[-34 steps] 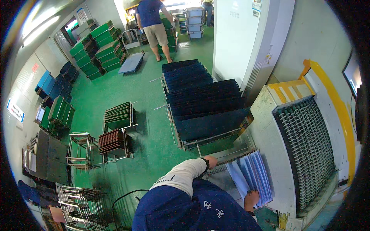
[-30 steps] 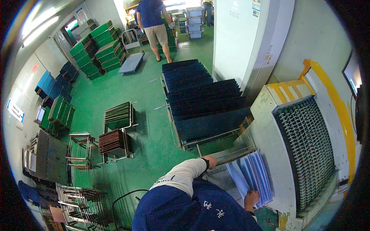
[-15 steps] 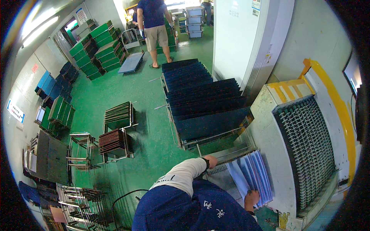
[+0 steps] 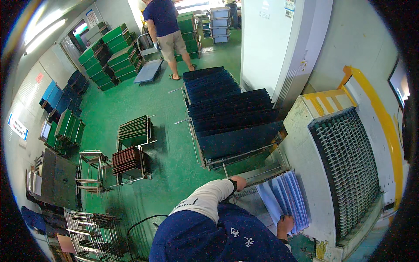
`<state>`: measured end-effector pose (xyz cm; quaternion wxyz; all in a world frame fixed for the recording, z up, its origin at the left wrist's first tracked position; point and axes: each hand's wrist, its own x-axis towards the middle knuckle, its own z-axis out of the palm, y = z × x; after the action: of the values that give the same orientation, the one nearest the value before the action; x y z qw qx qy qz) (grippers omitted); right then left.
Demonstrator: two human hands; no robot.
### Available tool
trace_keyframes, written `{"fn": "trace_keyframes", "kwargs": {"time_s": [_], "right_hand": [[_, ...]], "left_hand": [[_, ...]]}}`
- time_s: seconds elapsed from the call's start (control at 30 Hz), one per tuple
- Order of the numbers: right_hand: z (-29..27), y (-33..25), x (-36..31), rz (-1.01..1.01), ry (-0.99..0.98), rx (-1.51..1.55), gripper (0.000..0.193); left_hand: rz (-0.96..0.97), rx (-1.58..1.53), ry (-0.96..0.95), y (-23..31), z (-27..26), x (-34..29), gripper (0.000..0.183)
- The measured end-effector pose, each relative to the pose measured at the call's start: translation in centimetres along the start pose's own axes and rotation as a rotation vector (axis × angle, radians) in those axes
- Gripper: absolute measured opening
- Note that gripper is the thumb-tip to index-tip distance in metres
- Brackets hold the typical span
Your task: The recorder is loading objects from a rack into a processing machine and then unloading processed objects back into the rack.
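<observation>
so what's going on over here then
A person has both hands at a metal rack: the left hand by its rail, the right hand at the lower edge of the pale blue panels. Dark panels stand just beyond. Farther back, a co-worker stands near a flatbed trolley.

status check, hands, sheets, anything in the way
Left hand at metal rail. Right hand touching pale sheets. Sheets fanned, leftmost angled apart. Dark panels ahead, roller machine close right.
</observation>
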<state>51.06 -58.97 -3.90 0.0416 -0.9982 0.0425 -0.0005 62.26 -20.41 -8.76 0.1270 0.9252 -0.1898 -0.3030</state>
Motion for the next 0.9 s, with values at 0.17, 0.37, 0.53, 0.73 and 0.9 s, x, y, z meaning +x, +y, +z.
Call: {"fn": "trace_keyframes", "kwargs": {"time_s": [0.17, 0.37, 0.53, 0.73, 0.9], "right_hand": [[0.6, 0.3, 0.3, -0.018, 0.014, 0.001, 0.021], [0.0, 0.1, 0.0, 0.009, -0.008, -0.003, 0.022], [-0.3, -0.2, 0.2, 0.032, -0.039, 0.0, 0.022], [0.4, 0.2, 0.0, 0.01, 0.01, -0.007, 0.02], [0.1, 0.0, 0.0, 0.003, 0.012, -0.009, 0.02]], "left_hand": [[-0.065, -0.087, 0.051, 0.1, 0.0, -0.3, 0.019], [-0.056, -0.032, -0.016, 1.0, -1.2, -0.8, 0.02], [-0.042, -0.02, -0.053, 0.8, -1.4, -0.9, 0.021], [-0.056, 0.015, -0.088, 1.1, -1.7, -0.7, 0.02], [-0.064, 0.013, -0.027, 0.8, -0.9, -0.4, 0.018]]}}
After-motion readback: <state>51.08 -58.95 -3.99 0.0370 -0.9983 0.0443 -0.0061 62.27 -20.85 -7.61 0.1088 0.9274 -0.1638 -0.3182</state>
